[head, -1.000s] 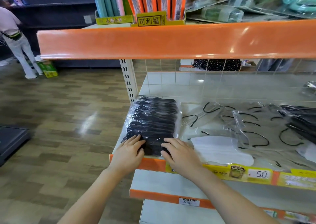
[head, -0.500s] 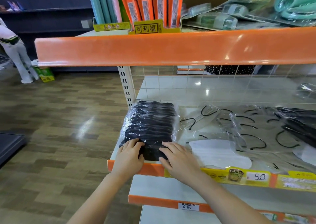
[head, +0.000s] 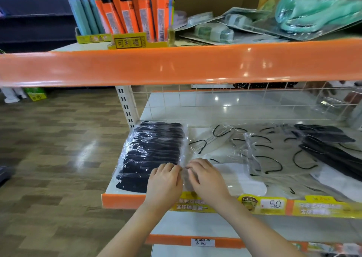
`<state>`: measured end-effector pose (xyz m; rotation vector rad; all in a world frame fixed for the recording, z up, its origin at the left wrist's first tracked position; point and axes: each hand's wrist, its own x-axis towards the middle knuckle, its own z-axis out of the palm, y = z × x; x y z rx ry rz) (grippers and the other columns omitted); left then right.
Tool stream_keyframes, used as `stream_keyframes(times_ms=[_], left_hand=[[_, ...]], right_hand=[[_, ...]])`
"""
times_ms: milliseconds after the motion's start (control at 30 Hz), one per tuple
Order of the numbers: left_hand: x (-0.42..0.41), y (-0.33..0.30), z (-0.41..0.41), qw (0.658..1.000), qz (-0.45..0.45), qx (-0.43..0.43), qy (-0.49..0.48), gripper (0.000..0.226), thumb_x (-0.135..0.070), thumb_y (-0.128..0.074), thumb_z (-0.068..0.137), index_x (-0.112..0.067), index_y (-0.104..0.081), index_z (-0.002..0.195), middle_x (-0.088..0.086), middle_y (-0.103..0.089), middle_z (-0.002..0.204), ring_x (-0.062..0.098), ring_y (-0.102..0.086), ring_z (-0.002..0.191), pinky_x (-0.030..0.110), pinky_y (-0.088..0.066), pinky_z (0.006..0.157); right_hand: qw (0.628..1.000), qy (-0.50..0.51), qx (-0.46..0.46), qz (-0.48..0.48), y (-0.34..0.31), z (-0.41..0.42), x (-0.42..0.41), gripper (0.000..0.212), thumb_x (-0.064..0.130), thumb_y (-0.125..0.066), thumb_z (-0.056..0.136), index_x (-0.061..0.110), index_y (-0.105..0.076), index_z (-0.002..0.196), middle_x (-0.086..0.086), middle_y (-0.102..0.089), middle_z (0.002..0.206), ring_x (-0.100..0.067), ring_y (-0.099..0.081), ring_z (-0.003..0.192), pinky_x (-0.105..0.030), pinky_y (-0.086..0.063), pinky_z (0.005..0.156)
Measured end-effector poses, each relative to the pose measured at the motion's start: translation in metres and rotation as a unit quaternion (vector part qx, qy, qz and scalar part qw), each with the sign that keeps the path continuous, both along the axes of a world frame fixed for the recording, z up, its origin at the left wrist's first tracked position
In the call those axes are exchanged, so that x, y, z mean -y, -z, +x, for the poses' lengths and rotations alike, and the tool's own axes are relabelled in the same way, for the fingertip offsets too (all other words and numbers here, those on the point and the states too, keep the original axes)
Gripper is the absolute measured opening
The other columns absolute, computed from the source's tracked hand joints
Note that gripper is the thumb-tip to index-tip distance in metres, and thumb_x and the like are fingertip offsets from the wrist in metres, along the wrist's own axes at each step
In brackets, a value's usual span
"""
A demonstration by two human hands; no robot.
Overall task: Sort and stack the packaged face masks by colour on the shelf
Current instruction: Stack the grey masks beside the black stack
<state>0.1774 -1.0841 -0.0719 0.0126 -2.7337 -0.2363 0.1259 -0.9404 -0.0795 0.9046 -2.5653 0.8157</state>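
The left hand (head: 164,180) and the right hand (head: 205,178) are seen close together at 6 o'clock on the shelf (head: 125,200), fingers curled down onto the clear wrapper at the right edge of the black mask stack (head: 154,151). Whether film is pinched or only pressed cannot be told, the fingertips being blurred.

The black mask stack is found at 9 o'clock of the hands, fanned towards 12 o'clock and lying close to the shelf's open left end. A sideways tug at the slippery film could, it is judged, slide the stack off that end or tip packs over the orange lip. The fan could also be skewed if only 1 side is pulled.

Just beside the right hand, at 3 o'clock, a white mask pack (head: 244,180) is lying flat; beyond it clear packs with black ear loops (head: 274,155) overlap loosely, and a second heap of dark masks (head: 329,149) is seen at 2 o'clock. Overlapping film could be dragged along, mixing colours.

A price tag (head: 274,203) marked 50 is fixed on the front strip. Behind, a wire grid back (head: 235,104) is seen; above, an upper shelf (head: 176,64) carries orange packets (head: 137,17) and green items (head: 313,11). A wood-pattern floor (head: 58,149) lies at 9 o'clock.
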Motion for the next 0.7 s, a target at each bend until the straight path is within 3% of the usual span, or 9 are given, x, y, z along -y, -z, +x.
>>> stream_keyframes(times_ms=[100,333,700], left_hand=[[-0.022,0.0,-0.014,1.0,0.003,0.001,0.015,0.033,-0.022,-0.039,0.076,-0.018,-0.071,0.079,-0.003,-0.068,0.074,0.021,-0.065,0.068,0.033,-0.051,0.058],[-0.084,-0.002,-0.046,0.999,0.008,0.031,0.042,0.035,-0.024,-0.037,0.072,-0.024,-0.071,0.078,-0.007,-0.069,0.076,0.017,-0.066,0.07,0.03,-0.051,0.059],[-0.201,-0.014,-0.094,0.993,0.011,0.008,0.114,0.033,-0.025,-0.038,0.069,-0.023,-0.07,0.079,-0.007,-0.064,0.073,0.019,-0.064,0.069,0.027,-0.049,0.056]], right_hand=[[0.999,0.03,-0.023,0.002,0.001,-0.012,-0.024,0.029,0.028,-0.041,0.087,0.019,-0.068,0.09,0.006,-0.065,0.092,-0.015,-0.061,0.086,-0.028,-0.05,0.076],[0.996,0.082,-0.004,0.023,-0.002,-0.032,-0.094,0.029,0.028,-0.043,0.082,0.021,-0.069,0.09,0.007,-0.065,0.093,-0.016,-0.065,0.085,-0.027,-0.055,0.065],[0.992,0.112,-0.002,-0.053,-0.009,-0.064,-0.203,0.033,0.028,-0.039,0.088,0.017,-0.067,0.099,0.002,-0.064,0.097,-0.019,-0.061,0.089,-0.033,-0.052,0.072]])
